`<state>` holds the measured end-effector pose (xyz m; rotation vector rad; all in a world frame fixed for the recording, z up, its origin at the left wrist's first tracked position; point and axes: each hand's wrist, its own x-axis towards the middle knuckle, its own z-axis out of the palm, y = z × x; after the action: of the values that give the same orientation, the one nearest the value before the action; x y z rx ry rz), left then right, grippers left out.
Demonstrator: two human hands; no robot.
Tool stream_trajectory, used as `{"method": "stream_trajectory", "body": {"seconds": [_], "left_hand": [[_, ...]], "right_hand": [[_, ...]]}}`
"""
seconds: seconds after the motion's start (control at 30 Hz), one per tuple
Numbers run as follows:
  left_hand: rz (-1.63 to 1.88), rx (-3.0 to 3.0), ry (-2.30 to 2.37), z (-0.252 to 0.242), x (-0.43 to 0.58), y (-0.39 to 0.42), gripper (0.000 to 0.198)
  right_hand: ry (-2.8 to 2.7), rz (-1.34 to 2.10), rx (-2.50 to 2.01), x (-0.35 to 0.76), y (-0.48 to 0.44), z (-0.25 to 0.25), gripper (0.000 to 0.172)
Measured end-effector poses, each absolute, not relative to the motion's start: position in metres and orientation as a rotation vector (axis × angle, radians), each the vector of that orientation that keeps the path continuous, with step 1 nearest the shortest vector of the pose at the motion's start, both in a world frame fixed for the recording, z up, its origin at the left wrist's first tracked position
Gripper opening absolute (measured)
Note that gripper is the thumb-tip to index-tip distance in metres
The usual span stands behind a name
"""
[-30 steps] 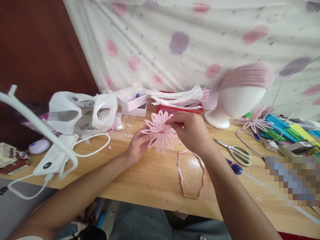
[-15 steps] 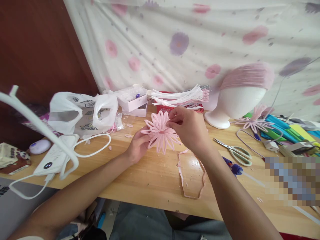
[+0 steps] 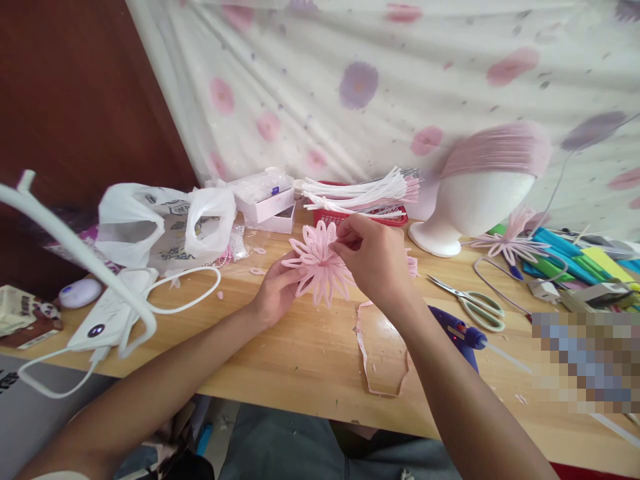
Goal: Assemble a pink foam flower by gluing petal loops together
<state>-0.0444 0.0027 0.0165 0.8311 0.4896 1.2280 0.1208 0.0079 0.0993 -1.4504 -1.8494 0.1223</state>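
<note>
A pink pipe-cleaner flower (image 3: 324,270) with many looped petals is held above the table, its centre tilted toward me. My left hand (image 3: 275,290) grips it from the left and below, the thumb lying over the lower petals. Thumb and fingertips of my right hand (image 3: 373,257) are pinched together on the petals at the flower's upper right; which loop they hold is partly hidden by the fingers. Below the right hand, a thin pink measuring tape (image 3: 364,360) lies in a loop on the table. A blue glue gun (image 3: 463,333) rests beside the right forearm.
Green-handled scissors (image 3: 477,307) lie at right, near a white foam head (image 3: 475,200) wearing pink strands. Behind my hands, a red basket (image 3: 333,218) carries white and pink pipe cleaners (image 3: 360,193). A plastic bag (image 3: 140,233) and white power bank (image 3: 107,313) with cable occupy the left.
My right hand has shifted slightly left, its pinched fingertips closer to the flower's centre. More of the glue gun shows beside the forearm. The left hand and flower stay nearly still.
</note>
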Motion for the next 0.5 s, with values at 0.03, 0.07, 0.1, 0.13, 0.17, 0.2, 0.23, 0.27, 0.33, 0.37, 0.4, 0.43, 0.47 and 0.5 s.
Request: {"method": "stream_trajectory", "body": {"seconds": [0.03, 0.07, 0.1, 0.13, 0.17, 0.2, 0.23, 0.27, 0.33, 0.37, 0.4, 0.43, 0.47, 0.5], "left_hand": [[1.227, 0.831, 0.489, 0.017, -0.044, 0.003, 0.029], [1.227, 0.828, 0.489, 0.017, -0.044, 0.003, 0.029], [1.228, 0.826, 0.489, 0.016, -0.044, 0.003, 0.029], [1.231, 0.821, 0.487, 0.016, -0.044, 0.003, 0.029], [1.234, 0.817, 0.485, 0.016, -0.044, 0.003, 0.029], [1.235, 0.813, 0.481, 0.015, -0.044, 0.003, 0.029], [1.235, 0.810, 0.478, 0.015, -0.044, 0.003, 0.029], [1.235, 0.808, 0.474, 0.015, -0.044, 0.003, 0.028], [1.240, 0.809, 0.469, 0.015, -0.045, 0.003, 0.027], [1.240, 0.810, 0.469, 0.015, -0.045, 0.003, 0.026], [1.240, 0.811, 0.469, 0.015, -0.045, 0.003, 0.025], [1.238, 0.811, 0.469, 0.015, -0.045, 0.003, 0.025], [1.236, 0.811, 0.470, 0.015, -0.045, 0.003, 0.025], [1.234, 0.812, 0.469, 0.015, -0.045, 0.003, 0.026]], "right_hand": [[-1.845, 0.113, -1.455, 0.121, 0.008, 0.099, 0.017], [-1.838, 0.107, -1.460, 0.120, 0.008, 0.098, 0.017], [-1.831, 0.105, -1.463, 0.120, 0.007, 0.097, 0.017], [-1.824, 0.105, -1.463, 0.119, 0.007, 0.097, 0.016], [-1.817, 0.106, -1.462, 0.119, 0.007, 0.096, 0.016], [-1.811, 0.108, -1.458, 0.118, 0.007, 0.095, 0.016], [-1.808, 0.110, -1.454, 0.118, 0.007, 0.095, 0.016], [-1.804, 0.111, -1.449, 0.117, 0.007, 0.094, 0.016], [-1.799, 0.105, -1.434, 0.117, 0.007, 0.092, 0.016], [-1.799, 0.101, -1.427, 0.117, 0.007, 0.091, 0.016], [-1.800, 0.098, -1.422, 0.117, 0.008, 0.090, 0.015], [-1.799, 0.095, -1.417, 0.117, 0.008, 0.090, 0.015], [-1.797, 0.095, -1.415, 0.117, 0.008, 0.089, 0.015], [-1.797, 0.097, -1.412, 0.117, 0.008, 0.088, 0.015]]}}
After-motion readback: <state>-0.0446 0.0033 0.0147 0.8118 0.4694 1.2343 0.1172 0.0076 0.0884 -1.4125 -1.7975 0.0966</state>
